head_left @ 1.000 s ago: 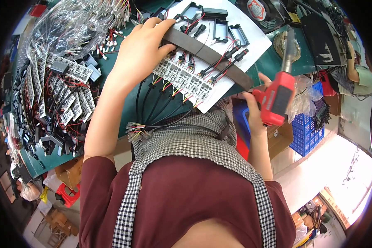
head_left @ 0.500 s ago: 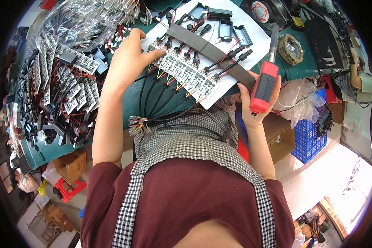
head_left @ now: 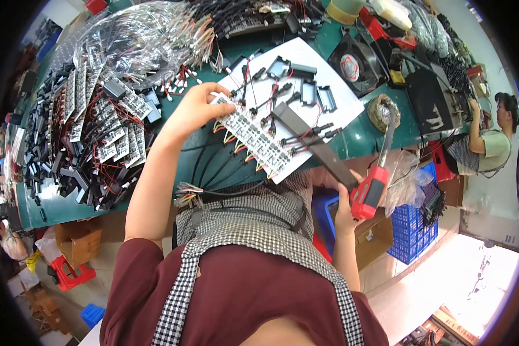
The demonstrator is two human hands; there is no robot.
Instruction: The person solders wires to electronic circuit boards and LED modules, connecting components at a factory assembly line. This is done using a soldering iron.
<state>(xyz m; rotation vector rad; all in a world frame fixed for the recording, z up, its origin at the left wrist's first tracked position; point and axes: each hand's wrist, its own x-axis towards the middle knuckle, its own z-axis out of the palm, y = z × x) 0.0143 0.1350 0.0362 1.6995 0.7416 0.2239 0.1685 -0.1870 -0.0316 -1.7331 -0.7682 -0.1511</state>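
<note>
My left hand (head_left: 199,106) grips the far left end of a white circuit board strip (head_left: 251,135), thumb on top. Black connectors with red and black leads run from its far side, and short coloured wires along its near edge join black cables (head_left: 216,163). At the right, my right hand (head_left: 345,218) is closed round a red-and-black soldering iron (head_left: 370,193), its long metal shaft pointing away from me. The same hand holds the near end of a dark flat bar (head_left: 314,141), which slants over the connector leads beside the strip's right part.
Under the strip lies a white sheet (head_left: 345,106) with dark rectangular housings (head_left: 308,91). A rosin dish (head_left: 382,112) and black fan (head_left: 357,66) stand farther right. Heaped circuit boards (head_left: 109,132) and plastic-wrapped wires (head_left: 144,40) cover the left. A co-worker (head_left: 490,138) sits at far right.
The dark bar has slid right and toward me, off the connectors at the left. My right hand has come nearer with the soldering iron. The view has shifted, bringing the co-worker further into it.
</note>
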